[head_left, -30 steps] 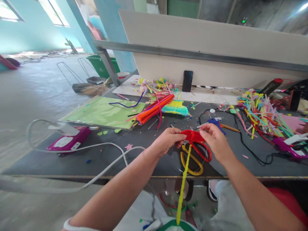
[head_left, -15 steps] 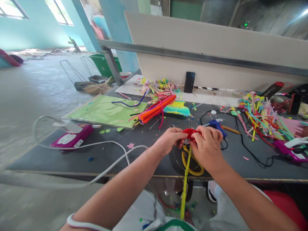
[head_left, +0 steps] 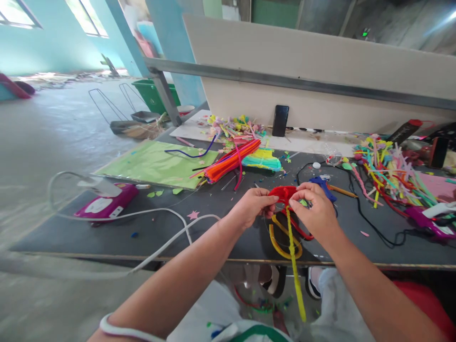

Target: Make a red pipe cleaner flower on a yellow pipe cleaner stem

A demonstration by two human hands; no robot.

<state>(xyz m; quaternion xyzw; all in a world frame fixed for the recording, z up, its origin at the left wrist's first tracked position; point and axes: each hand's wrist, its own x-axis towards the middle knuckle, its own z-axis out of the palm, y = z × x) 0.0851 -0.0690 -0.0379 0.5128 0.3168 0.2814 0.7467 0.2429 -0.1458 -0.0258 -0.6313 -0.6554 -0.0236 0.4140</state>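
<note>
Over the table's front part, my left hand [head_left: 261,205] pinches the left side of a red fuzzy pipe cleaner shape [head_left: 284,193]. My right hand [head_left: 315,209] has thumb and fingertips pressed together at its right side, where a yellow fuzzy pipe cleaner stem [head_left: 293,256] joins; the exact grip is partly hidden. The stem hangs down past the table edge, tilted slightly. On the table below lie a yellow loop [head_left: 275,245] and a red loop [head_left: 305,234], which look like scissors handles. A blue glue gun [head_left: 323,186] is just beyond my right hand.
Orange-red pipe cleaners [head_left: 231,162] lie bundled beside a yellow and turquoise bundle [head_left: 261,161]. A phone [head_left: 280,120] leans at the back. Mixed pipe cleaner pieces [head_left: 392,166] are heaped right. A white cable [head_left: 160,211] runs from a purple power strip [head_left: 103,203]; black cord [head_left: 374,235] lies right.
My right hand has shifted a little right and its fingers have moved, showing more of the red shape. The yellow stem's lower end has swung right. My left hand stays nearly in place.
</note>
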